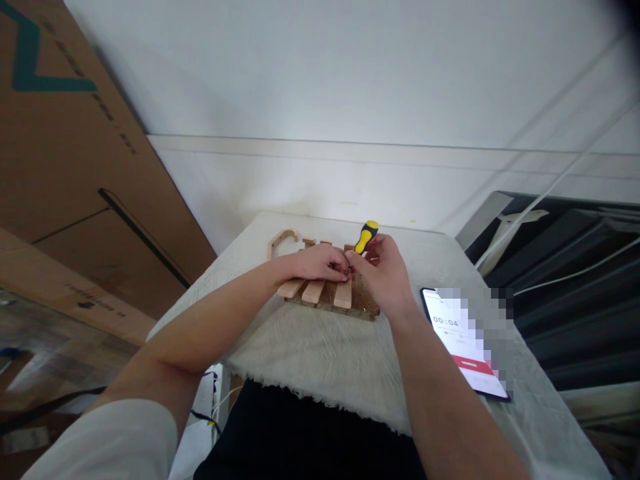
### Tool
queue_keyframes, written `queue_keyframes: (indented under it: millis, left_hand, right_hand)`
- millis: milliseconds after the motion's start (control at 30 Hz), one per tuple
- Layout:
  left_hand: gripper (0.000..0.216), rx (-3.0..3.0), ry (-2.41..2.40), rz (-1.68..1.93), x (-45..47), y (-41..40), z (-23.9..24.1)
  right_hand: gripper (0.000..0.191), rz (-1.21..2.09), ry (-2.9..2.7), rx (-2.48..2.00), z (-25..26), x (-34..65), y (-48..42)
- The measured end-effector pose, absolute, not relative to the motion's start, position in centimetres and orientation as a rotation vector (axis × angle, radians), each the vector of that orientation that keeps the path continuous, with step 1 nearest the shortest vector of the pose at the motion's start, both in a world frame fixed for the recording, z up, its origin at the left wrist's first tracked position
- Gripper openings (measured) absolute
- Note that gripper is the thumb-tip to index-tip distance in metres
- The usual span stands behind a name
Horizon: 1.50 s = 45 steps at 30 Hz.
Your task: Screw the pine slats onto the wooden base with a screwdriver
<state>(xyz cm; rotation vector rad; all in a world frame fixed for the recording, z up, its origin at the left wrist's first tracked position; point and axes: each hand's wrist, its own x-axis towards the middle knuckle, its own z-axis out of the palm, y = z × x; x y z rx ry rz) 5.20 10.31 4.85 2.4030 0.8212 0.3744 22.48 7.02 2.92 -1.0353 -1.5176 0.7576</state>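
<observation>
A small wooden slatted piece (315,291) with a curved wooden arm (281,238) lies on a table covered with white cloth (320,360). My right hand (383,275) is closed around a screwdriver with a yellow and black handle (367,237), its tip pointing down at the wood. My left hand (317,262) rests on the slats, fingers pinched together at the screwdriver's tip; whatever it pinches is too small to make out.
A phone (467,343) with a lit timer screen lies on the cloth to the right. A large cardboard box (65,167) leans at the left. Dark panels and white cables (560,267) stand to the right. A white wall is behind the table.
</observation>
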Motion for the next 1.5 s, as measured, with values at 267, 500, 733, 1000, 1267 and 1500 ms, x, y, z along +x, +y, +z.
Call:
queue_keyframes:
  millis: [267, 500, 733, 1000, 1267, 1500]
  left_hand:
    - [0.010, 2.369, 0.804, 0.388, 5.2, 10.4, 4.7]
    - [0.013, 2.392, 0.797, 0.357, 5.1, 10.5, 4.7]
    - [0.017, 2.421, 0.783, 0.380, 5.1, 10.8, 4.4]
    - [0.018, 2.370, 0.841, 0.388, 5.1, 10.6, 4.3]
    - [0.013, 2.396, 0.778, 0.399, 5.3, 10.5, 4.7]
    - [0.018, 2.410, 0.797, 0.342, 4.9, 11.2, 4.3]
  right_hand:
    - [0.033, 0.704, -1.547, -1.108, 4.2, 22.7, 6.3]
    - [0.036, 0.781, -1.477, -1.042, 3.7, 22.8, 6.6]
    - [0.032, 0.741, -1.489, -1.041, 3.8, 22.4, 6.3]
    - [0.031, 0.764, -1.522, -1.083, 4.5, 22.6, 5.9]
    - [0.022, 0.837, -1.548, -0.987, 4.4, 22.8, 5.9]
    - [0.026, 0.719, -1.552, -1.063, 4.2, 22.5, 6.2]
